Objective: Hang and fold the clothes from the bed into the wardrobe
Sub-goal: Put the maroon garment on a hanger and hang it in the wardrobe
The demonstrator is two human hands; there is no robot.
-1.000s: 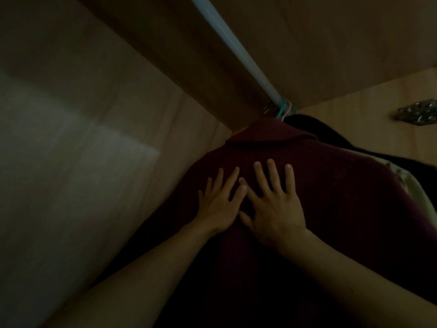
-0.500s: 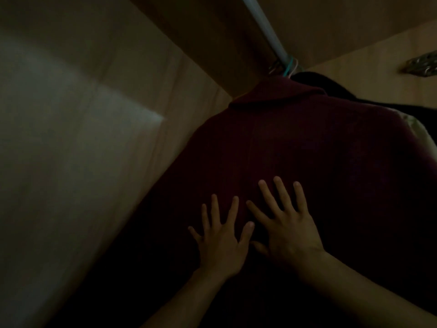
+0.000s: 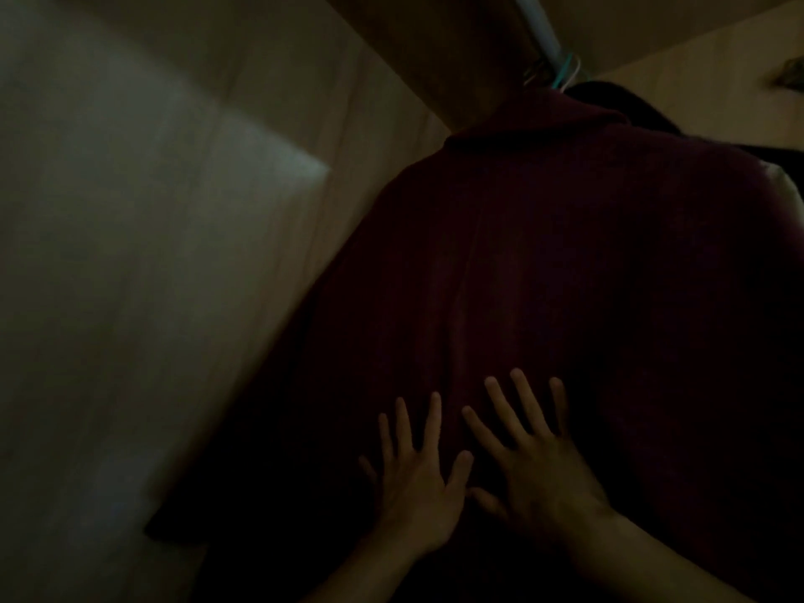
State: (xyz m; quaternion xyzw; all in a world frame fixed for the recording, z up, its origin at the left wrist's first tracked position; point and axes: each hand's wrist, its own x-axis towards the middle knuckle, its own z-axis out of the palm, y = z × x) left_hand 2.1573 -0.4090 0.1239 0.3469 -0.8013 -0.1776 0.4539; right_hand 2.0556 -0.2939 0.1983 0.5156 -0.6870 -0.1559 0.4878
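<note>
1. The fingers of the left hand are straight and spread apart, laid flat on the dark red garment; they curl round nothing.
2. The fingers of the right hand are straight and fanned too, flat on the same cloth; they clamp nothing.
3. The two hands lie side by side on the lower middle of the garment; the thumbs point toward each other, and whether they touch cannot be told in the dim light; both bare forearms run off the bottom edge of the view.
4. The dark red garment hangs inside the wardrobe, its collar uppermost, just below the rail; its left edge falls near the wardrobe's side panel.
5. The rail is pale and runs up to the top edge of the view; a teal hanger hook sits over it; other hooks beside it are too blurred to tell apart.
6. Behind the red garment, toward the right end of the rail, hangs a black garment; a strip of pale cloth shows at the right edge.
7. A patch of light lies on the side panel; a blurred metal fitting sits on the wood in the upper right corner.
</note>
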